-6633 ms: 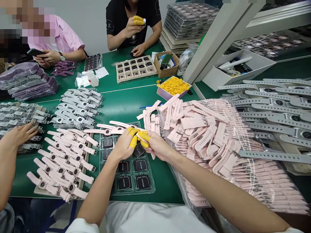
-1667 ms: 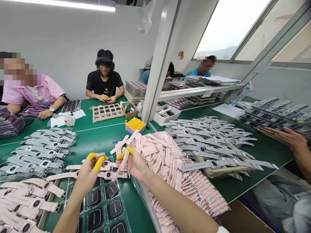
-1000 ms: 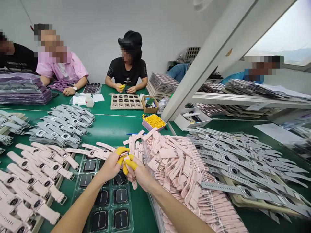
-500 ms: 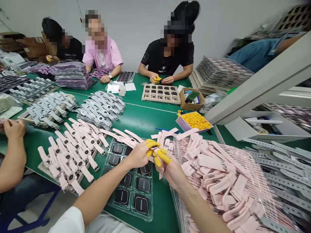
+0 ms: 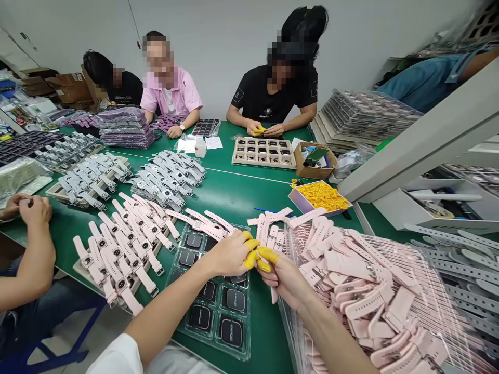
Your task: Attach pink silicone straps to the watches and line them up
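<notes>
My left hand (image 5: 236,254) and my right hand (image 5: 278,272) meet over the table, with yellow finger cots on their fingertips. Both are closed in a pinch around a small watch that the fingers now almost wholly cover. From under my right hand hangs a pale pink watch strap (image 5: 274,295). Below my left forearm lies a clear plastic tray (image 5: 244,352) of square dark watch faces (image 5: 231,332). Close to my right forearm is a heap of pink straps (image 5: 362,291) on plastic-wrapped strap stacks. Several loose pink straps (image 5: 268,226) lie just beyond my hands.
Pink-strapped watches (image 5: 120,252) fill a tray at left, with light grey watches (image 5: 167,179) behind. A box of yellow finger cots (image 5: 319,197) stands beyond the heap. Grey straps (image 5: 463,270) lie far right. A co-worker's hands (image 5: 35,210) are at left; other people sit opposite.
My fingers have closed tighter together, covering the dark edge that showed between them. The view has shifted, so everything sits slightly lower and further right.
</notes>
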`<action>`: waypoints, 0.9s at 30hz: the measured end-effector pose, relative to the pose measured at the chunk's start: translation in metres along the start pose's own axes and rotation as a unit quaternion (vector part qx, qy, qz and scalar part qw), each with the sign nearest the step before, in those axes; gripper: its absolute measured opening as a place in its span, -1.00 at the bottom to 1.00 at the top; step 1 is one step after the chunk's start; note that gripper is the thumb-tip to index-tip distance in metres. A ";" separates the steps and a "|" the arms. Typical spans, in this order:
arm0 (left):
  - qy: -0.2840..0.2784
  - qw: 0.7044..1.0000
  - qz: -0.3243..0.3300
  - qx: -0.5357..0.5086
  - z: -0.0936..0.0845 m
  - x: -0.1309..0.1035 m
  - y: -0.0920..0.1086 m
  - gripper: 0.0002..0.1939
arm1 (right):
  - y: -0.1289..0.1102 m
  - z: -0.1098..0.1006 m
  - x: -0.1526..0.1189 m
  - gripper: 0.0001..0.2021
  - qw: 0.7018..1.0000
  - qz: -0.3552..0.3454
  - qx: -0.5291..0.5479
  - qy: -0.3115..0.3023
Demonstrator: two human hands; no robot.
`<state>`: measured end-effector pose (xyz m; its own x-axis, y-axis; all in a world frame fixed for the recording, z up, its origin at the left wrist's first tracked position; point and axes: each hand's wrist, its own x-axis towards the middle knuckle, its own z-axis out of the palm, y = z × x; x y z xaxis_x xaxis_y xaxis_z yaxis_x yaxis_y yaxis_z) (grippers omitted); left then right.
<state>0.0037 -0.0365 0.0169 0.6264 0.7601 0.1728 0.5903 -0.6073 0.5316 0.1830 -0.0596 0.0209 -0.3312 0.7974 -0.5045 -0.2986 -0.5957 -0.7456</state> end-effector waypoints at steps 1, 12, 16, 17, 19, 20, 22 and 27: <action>-0.006 1.000 -0.001 -0.007 -0.001 0.000 0.000 -0.65 | 0.000 0.000 0.000 -0.52 1.000 0.002 -0.005 0.001; 0.138 0.888 -0.114 -0.424 0.018 0.005 -0.009 -0.67 | -0.007 0.006 0.000 -0.45 0.994 -0.096 -0.051 0.026; 0.236 0.821 -0.156 -0.496 0.016 0.011 -0.013 -0.62 | -0.007 0.005 0.001 -0.44 0.996 -0.029 -0.086 -0.022; 0.268 0.795 -0.176 -0.514 0.011 0.012 -0.017 -0.58 | -0.007 0.005 0.001 -0.46 0.994 -0.016 -0.101 -0.033; 0.337 0.742 -0.217 -0.536 -0.002 0.011 -0.030 -0.52 | -0.006 0.003 0.003 -0.50 0.988 0.001 -0.146 -0.042; 0.372 0.721 -0.231 -0.537 -0.009 0.011 -0.037 -0.51 | -0.006 0.002 0.004 -0.52 0.984 0.004 -0.172 -0.039; 0.421 0.700 -0.244 -0.523 -0.018 0.010 -0.047 -0.52 | -0.006 -0.001 0.005 -0.55 0.978 -0.021 -0.208 -0.013; 0.291 0.768 -0.240 -0.518 0.001 0.012 -0.036 -0.60 | -0.007 -0.001 0.005 -0.57 0.974 -0.169 -0.145 0.032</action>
<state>-0.0093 -0.0061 -0.0008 -0.0478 0.9965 -0.0683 -0.2274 0.0557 0.9722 0.1840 -0.0513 0.0227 -0.1991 0.9530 -0.2285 -0.1129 -0.2539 -0.9606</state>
